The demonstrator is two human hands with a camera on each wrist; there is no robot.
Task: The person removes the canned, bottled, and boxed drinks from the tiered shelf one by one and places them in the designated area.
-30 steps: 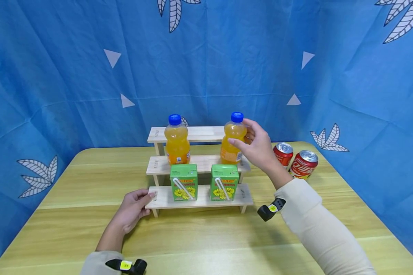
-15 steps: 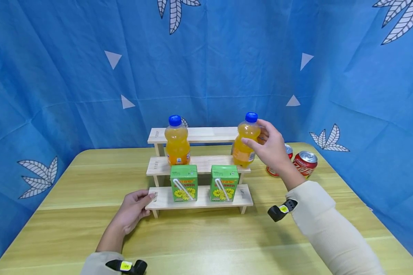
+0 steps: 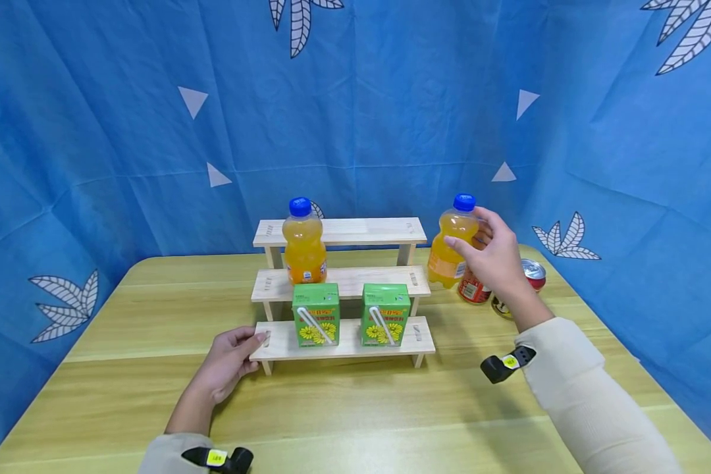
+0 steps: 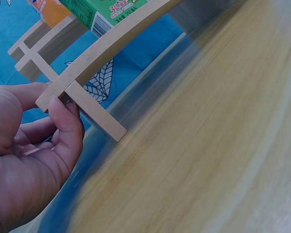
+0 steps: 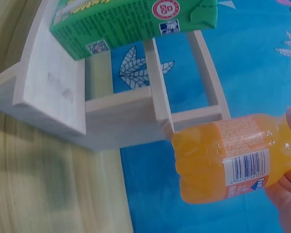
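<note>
My right hand (image 3: 494, 253) grips an orange soda bottle (image 3: 452, 243) with a blue cap, thumb in front and fingers behind. The bottle hangs just right of the three-tier wooden stand (image 3: 343, 349); in the right wrist view its base (image 5: 199, 165) is off the shelf. My left hand (image 3: 228, 362) pinches the left end of the stand's lowest shelf, thumb and finger on opposite faces in the left wrist view. A second orange soda bottle (image 3: 305, 247) stands on the middle shelf at left. Two green drink cartons (image 3: 316, 316) with straws stand on the lowest shelf.
Two red soda cans (image 3: 474, 288) stand on the table (image 3: 355, 415) at right, partly hidden behind the right hand and bottle. A blue patterned curtain (image 3: 355, 118) hangs behind the table and along its sides. The top shelf (image 3: 367, 230) runs across the back.
My right hand has carried the bottle rightward, off the middle shelf and past the stand's right end, covering more of the cans. My left hand stays on the lowest shelf.
</note>
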